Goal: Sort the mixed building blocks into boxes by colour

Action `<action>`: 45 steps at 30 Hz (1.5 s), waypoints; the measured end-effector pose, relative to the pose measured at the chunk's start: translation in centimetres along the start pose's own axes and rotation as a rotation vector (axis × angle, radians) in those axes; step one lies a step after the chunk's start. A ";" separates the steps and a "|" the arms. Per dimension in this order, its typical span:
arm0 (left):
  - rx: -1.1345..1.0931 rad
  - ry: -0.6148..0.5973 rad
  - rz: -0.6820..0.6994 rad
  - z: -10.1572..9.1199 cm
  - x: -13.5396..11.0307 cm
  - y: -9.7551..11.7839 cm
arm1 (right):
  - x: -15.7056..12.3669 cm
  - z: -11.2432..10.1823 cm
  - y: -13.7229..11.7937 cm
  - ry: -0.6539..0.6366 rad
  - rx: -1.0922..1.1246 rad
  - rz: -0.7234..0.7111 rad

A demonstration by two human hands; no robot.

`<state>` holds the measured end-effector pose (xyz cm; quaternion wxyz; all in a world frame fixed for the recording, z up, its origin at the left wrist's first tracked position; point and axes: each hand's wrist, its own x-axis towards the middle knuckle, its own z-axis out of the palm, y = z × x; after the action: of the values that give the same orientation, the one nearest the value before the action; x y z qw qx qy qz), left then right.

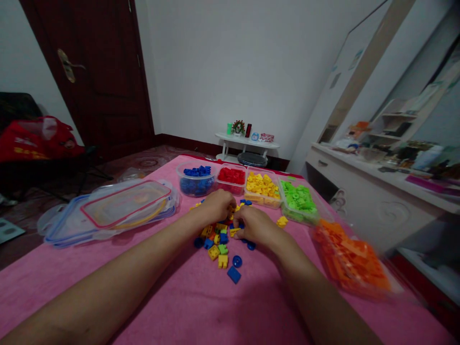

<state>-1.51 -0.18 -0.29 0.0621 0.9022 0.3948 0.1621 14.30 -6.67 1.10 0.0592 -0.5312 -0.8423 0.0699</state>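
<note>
Forearms (fg) reach L hand & R hand, curled at untubbed mixed bricks, grip unclear; beyond/R of hands, 5 tubs filled, approx. 1 colour ea.

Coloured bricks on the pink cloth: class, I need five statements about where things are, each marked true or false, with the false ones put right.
1. The blue-brick container stands to the left of the red-brick container. True.
2. The green-brick container stands between the red and yellow ones. False: the yellow-brick container stands between the red-brick container and the green-brick container.
3. The left hand and the right hand are both at the mixed pile of bricks. True.
4. The lids lie to the right of the mixed pile. False: the lids lie to its left.
5. A lone yellow brick lies to the right of the right hand. True.
</note>
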 end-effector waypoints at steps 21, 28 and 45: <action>-0.103 -0.101 -0.372 -4.2 -0.7 -3.5 | -2.2 -4.6 7.6 -0.135 -0.170 0.579; -0.075 -0.283 -0.278 -4.5 -1.2 -3.1 | -1.9 -2.9 7.1 -0.116 -0.209 0.502; -1.612 -0.329 -0.452 -3.5 -0.4 1.1 | -0.8 -4.7 2.3 0.208 0.784 0.221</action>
<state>-2.15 -1.28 3.19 0.7726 0.4941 0.3153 0.2442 17.49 -6.19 5.30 0.3336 -0.5600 -0.6794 0.3370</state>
